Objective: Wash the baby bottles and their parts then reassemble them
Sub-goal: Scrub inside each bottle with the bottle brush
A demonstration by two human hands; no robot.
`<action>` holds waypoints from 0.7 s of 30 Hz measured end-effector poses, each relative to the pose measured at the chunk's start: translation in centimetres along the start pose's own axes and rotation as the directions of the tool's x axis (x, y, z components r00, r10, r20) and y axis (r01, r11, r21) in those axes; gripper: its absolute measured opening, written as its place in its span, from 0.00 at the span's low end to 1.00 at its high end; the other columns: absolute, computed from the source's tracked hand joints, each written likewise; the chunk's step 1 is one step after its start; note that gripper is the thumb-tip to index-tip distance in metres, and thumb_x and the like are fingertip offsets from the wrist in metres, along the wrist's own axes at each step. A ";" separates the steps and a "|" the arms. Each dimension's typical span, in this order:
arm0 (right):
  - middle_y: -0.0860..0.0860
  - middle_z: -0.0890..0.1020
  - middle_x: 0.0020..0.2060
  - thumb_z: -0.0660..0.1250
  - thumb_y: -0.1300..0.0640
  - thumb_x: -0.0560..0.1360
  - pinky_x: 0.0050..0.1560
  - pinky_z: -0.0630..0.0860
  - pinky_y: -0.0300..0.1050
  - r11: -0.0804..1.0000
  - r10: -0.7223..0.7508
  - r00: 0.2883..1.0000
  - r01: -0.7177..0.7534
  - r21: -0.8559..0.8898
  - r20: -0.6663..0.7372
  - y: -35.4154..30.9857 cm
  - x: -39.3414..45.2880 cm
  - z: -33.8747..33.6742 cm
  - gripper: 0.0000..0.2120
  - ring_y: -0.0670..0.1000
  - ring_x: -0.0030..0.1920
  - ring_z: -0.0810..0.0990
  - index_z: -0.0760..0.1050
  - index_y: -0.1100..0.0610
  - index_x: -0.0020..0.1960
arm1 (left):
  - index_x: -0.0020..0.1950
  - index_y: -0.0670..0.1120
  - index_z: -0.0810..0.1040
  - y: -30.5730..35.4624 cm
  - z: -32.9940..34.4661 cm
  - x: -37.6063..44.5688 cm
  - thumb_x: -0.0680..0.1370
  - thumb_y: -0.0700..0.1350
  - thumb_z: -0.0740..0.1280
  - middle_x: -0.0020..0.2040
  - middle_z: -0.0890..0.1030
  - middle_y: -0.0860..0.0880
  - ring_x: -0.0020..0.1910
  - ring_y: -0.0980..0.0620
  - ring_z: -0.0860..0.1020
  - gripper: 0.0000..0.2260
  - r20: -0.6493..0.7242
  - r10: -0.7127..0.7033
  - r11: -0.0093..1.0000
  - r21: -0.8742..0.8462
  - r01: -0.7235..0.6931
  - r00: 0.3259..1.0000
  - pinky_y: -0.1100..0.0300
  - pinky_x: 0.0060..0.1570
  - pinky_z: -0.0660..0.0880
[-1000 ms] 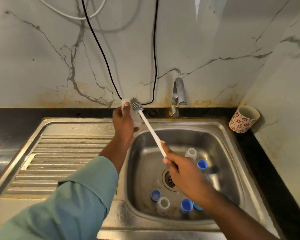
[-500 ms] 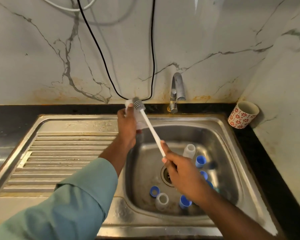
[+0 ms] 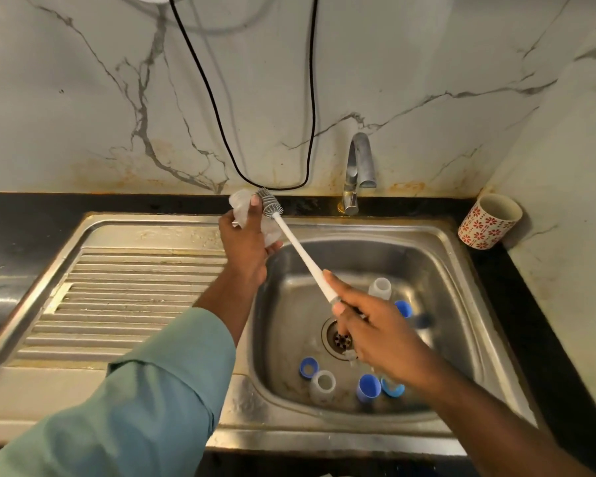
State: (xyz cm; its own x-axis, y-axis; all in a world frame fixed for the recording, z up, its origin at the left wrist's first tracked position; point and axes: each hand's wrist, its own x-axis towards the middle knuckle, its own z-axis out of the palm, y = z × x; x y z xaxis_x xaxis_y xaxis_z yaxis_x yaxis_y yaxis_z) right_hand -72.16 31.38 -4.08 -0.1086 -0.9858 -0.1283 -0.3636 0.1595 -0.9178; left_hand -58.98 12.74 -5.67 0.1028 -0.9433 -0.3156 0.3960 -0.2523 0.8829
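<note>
Head view shows the left hand (image 3: 245, 241) gripping a clear bottle (image 3: 240, 210) above the sink's (image 3: 461, 256) far-left rim, seemingly to catch drips, while the right hand (image 3: 375, 333) clasps the brush (image 3: 272, 206) handle, bristles just outside the bottle.

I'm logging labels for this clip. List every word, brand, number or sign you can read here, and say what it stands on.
None can be read.
The cup carries only a red flower pattern, no letters.
The clear bottle in the left hand shows no legible marks.
The brush, tap and sink show no print.
</note>
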 end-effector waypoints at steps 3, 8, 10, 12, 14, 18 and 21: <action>0.51 0.84 0.39 0.61 0.57 0.81 0.28 0.68 0.42 0.971 0.135 0.990 -0.139 0.192 0.034 -0.5 0.6 -1.1 0.19 0.55 0.33 0.70 0.68 0.40 0.70 | 0.68 0.46 0.68 -0.2 -0.7 -0.4 0.78 0.53 0.69 0.59 0.78 0.43 0.55 0.44 0.80 0.22 -0.003 -0.013 0.999 -0.035 0.013 1.000 0.42 0.48 0.82; 0.53 0.76 0.34 0.60 0.57 0.82 0.27 0.70 0.40 0.965 0.207 0.972 -0.222 0.138 0.116 -1.1 -0.1 0.4 0.15 0.48 0.28 0.72 0.72 0.37 0.60 | 0.68 0.46 0.69 1.1 -2.8 0.3 0.79 0.54 0.68 0.60 0.79 0.43 0.56 0.43 0.80 0.22 -0.041 -0.016 0.990 -0.139 0.010 0.999 0.44 0.44 0.82; 0.53 0.75 0.33 0.59 0.56 0.82 0.22 0.68 0.39 0.967 0.208 0.976 -0.214 0.135 0.058 -1.3 0.3 1.3 0.16 0.47 0.24 0.70 0.69 0.38 0.63 | 0.69 0.45 0.69 1.1 -3.1 -0.2 0.80 0.55 0.65 0.57 0.79 0.43 0.52 0.45 0.81 0.21 0.036 -0.003 0.998 -0.055 0.005 0.999 0.48 0.40 0.83; 0.54 0.76 0.34 0.59 0.56 0.82 0.20 0.64 0.36 0.972 0.209 0.978 -0.207 0.111 -0.007 -1.5 0.8 1.6 0.17 0.45 0.22 0.67 0.69 0.43 0.68 | 0.69 0.44 0.69 1.1 -3.2 -0.4 0.81 0.55 0.63 0.56 0.79 0.44 0.51 0.46 0.80 0.21 0.076 0.011 1.000 -0.004 -0.011 0.997 0.54 0.36 0.80; 0.56 0.77 0.33 0.59 0.57 0.82 0.21 0.64 0.33 0.977 0.208 0.978 -0.207 0.057 -0.015 -1.8 0.3 1.8 0.16 0.42 0.21 0.67 0.70 0.46 0.69 | 0.68 0.44 0.69 1.8 -3.6 0.4 0.81 0.55 0.63 0.56 0.80 0.44 0.49 0.48 0.81 0.20 0.012 0.018 1.000 -0.024 -0.018 1.000 0.57 0.35 0.79; 0.55 0.73 0.32 0.60 0.57 0.81 0.25 0.66 0.33 0.970 0.242 0.968 -0.241 0.021 -0.058 -1.9 -1.0 2.3 0.15 0.41 0.23 0.67 0.73 0.44 0.65 | 0.66 0.43 0.72 1.8 -3.7 1.1 0.81 0.55 0.63 0.56 0.81 0.42 0.54 0.43 0.81 0.19 0.023 0.029 1.000 -0.006 -0.029 0.999 0.48 0.50 0.80; 0.53 0.71 0.30 0.62 0.53 0.81 0.27 0.68 0.38 0.975 0.214 0.968 -0.219 -0.024 -0.127 -1.5 -0.9 2.1 0.16 0.45 0.26 0.67 0.73 0.42 0.67 | 0.65 0.43 0.74 1.0 -2.8 0.3 0.81 0.55 0.63 0.55 0.82 0.43 0.54 0.46 0.81 0.19 0.058 -0.052 0.998 -0.033 0.054 0.997 0.47 0.55 0.80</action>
State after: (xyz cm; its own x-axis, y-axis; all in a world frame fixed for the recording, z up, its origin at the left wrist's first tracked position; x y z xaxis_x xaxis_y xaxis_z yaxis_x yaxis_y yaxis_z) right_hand -69.53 31.90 -3.38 -0.3009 -0.9138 -0.2729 -0.3532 0.3726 -0.8581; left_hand -56.00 12.86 -5.86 0.0294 -0.9398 -0.3405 0.4307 -0.2955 0.8528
